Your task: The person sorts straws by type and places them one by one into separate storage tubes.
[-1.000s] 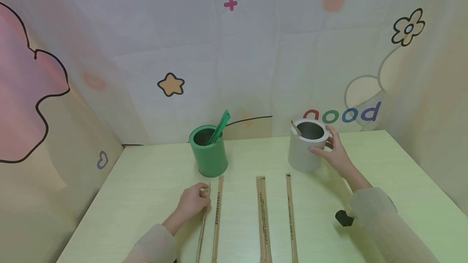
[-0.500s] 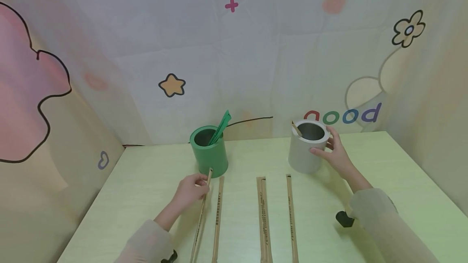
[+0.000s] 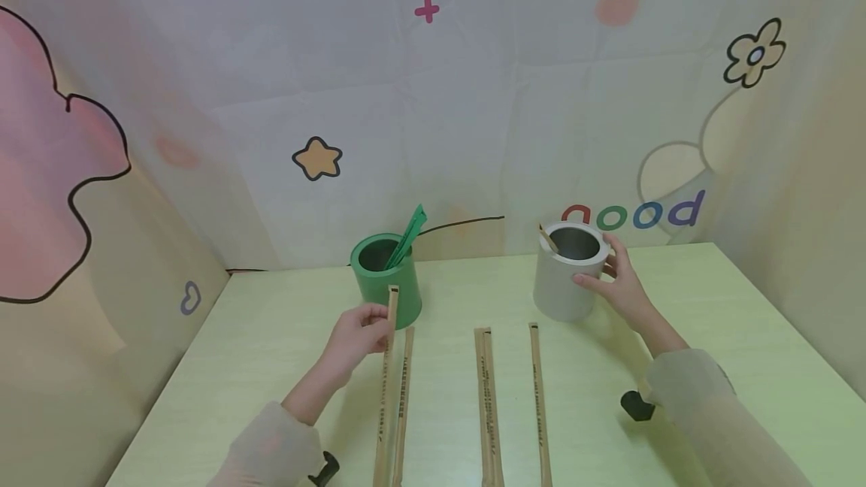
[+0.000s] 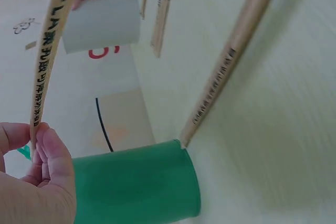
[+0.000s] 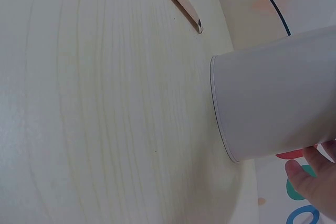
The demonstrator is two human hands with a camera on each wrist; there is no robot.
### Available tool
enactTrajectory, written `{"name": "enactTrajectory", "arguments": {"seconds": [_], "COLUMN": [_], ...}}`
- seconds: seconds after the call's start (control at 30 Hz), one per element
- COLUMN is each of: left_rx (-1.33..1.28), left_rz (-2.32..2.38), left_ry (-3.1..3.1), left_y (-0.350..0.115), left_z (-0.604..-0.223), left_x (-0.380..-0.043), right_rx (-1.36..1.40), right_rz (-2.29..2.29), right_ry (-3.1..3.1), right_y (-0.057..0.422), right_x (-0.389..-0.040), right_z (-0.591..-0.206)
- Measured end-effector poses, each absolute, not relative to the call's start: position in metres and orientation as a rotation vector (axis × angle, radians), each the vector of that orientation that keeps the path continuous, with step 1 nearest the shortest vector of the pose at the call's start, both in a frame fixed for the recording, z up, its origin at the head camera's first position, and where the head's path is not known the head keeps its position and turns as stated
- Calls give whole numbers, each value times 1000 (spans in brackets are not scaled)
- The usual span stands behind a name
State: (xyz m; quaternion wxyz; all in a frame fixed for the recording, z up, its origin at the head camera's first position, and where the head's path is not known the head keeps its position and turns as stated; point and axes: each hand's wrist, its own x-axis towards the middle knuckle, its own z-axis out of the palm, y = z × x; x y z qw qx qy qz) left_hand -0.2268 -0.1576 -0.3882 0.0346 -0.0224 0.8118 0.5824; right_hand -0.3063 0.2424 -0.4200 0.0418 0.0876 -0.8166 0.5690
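My left hand [image 3: 357, 337] pinches a slim brown paper-wrapped stick [image 3: 386, 389] near its far end, between thumb and fingers. Black print runs along its wrapper in the left wrist view. The raised tip overlaps the front of a green cup [image 3: 389, 297], which has green wrapped sticks [image 3: 408, 237] leaning inside. With thumb in front and fingers around the side of the rim, my right hand [image 3: 625, 288] holds a white cup [image 3: 563, 288]. A short brown tip [image 3: 549, 237] pokes above that cup's left rim. In the right wrist view, the white cup's base [image 5: 223, 108] stands on the table.
Beside the held one lies another brown wrapped stick [image 3: 403, 408]. Two more lie together as a pair [image 3: 489, 404], and a single stick [image 3: 540, 404] lies further right. A patterned cloth [image 3: 460, 134] hangs behind the pale table [image 3: 271, 337].
My left hand has lifted the brown wrapped stick's far end and moved forward with it, toward the green cup. My right hand and the white cup have stayed put.
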Motion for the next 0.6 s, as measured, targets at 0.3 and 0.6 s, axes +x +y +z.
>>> {"name": "enactTrajectory", "arguments": {"seconds": [0.3,0.6], "left_rx": [-41,27], "left_rz": [1937,2080], "left_ry": [2348,2255], "left_y": [-143,-123], "left_z": [-371,-361], "left_x": [-226,-228], "right_rx": [258,265], "right_rz": [1739,1753], "right_ry": [-2503,-2500], "right_y": [242,242], "right_x": [-306,-305], "right_z": [-420,-418]}}
